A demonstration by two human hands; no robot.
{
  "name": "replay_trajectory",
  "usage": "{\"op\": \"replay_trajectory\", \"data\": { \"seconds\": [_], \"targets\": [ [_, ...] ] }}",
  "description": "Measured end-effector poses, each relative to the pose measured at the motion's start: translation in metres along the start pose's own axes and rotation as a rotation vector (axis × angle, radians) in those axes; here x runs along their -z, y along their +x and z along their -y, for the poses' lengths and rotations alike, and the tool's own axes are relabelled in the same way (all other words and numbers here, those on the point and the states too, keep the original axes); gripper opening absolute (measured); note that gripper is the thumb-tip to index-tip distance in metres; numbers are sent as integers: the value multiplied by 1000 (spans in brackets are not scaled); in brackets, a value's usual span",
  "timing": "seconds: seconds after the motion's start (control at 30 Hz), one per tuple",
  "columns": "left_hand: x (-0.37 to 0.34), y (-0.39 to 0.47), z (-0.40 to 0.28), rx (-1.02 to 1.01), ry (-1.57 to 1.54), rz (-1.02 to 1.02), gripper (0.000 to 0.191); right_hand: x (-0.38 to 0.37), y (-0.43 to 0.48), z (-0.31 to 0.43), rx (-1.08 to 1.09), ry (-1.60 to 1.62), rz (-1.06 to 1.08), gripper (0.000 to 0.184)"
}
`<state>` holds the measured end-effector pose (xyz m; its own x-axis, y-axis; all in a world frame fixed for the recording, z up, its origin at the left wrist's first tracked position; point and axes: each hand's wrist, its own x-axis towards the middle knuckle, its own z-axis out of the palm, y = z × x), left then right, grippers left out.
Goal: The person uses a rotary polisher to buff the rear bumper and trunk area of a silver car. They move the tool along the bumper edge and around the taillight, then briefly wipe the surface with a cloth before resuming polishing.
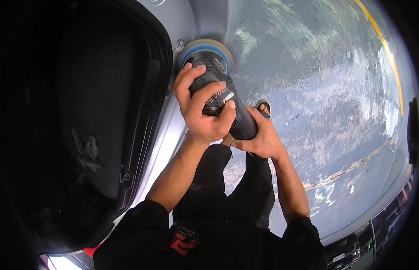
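A black Bigfoot power polisher (214, 79) lies across the middle of the head view, its round blue-edged pad (223, 49) at the upper end. The pad's rim looks blurred, and it is against or very close to grey painted car bodywork (209, 17); contact cannot be told. My left hand (204, 104) spreads over the polisher's head from above, fingers curled round its far side. Around the rear of the dark barrel is my right hand (263, 133), its palm partly hidden by the tool. A round plug (179, 45) sits in the bodywork just left of the pad.
Left of the tool is the car's dark open interior, edged by a black rubber seal (170, 60). A worn grey floor (317, 111) with a yellow line (388, 47) spreads to the right. My sandalled foot (263, 108) shows beyond my right hand. Parked vehicles (348, 251) stand at the lower right.
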<state>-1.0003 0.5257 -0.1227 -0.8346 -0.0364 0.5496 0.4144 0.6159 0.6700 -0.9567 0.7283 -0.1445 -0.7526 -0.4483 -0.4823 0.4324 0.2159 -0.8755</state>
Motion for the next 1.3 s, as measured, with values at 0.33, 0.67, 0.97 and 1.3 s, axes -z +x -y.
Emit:
{"op": "replay_trajectory", "data": {
  "seconds": [0.33, 0.67, 0.97, 1.3],
  "targets": [
    [-8, 19, 0, -103, 88, -2, 41, 17, 15, 11, 82, -60, -18, 95],
    [-16, 12, -3, 17, 14, -104, 42, 24, 7, 24, 27, -127, -22, 92],
    [-16, 12, -3, -13, 60, -106, 41, 27, 20, 10, 31, -114, 13, 93],
    [-16, 13, -2, 25, 21, -147, 42, 30, 18, 26, -20, -162, 28, 96]
  ]
}}
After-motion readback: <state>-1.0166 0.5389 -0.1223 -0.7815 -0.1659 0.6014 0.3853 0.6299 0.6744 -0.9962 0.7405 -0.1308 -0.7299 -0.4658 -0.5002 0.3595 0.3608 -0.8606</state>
